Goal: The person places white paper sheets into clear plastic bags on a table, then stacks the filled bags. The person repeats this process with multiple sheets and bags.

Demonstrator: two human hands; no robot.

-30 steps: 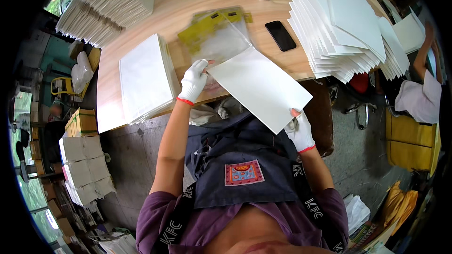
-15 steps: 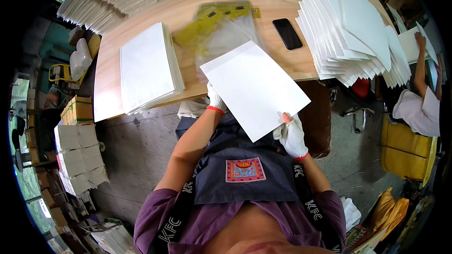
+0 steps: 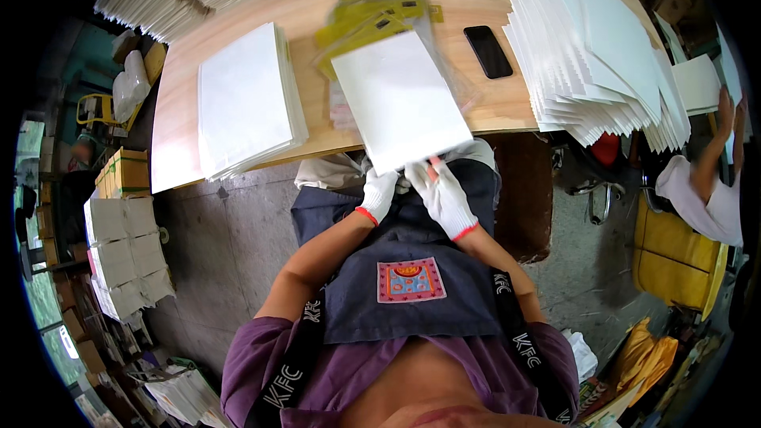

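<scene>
White cotton gloves cover both hands, which sit close together at the near edge of the desk (image 3: 238, 47). The left hand (image 3: 379, 194) and right hand (image 3: 444, 194) each pinch the near edge of a white sheet (image 3: 400, 99), which lies tilted over the desk's near edge, its far end over yellow-printed clear bags (image 3: 372, 20). Toward the left edge lies a flat stack of white sheets (image 3: 242, 99). A black phone (image 3: 487, 51) lies just right of the held sheet, beside a fanned pile of white sheets (image 3: 594, 47) at the right edge.
</scene>
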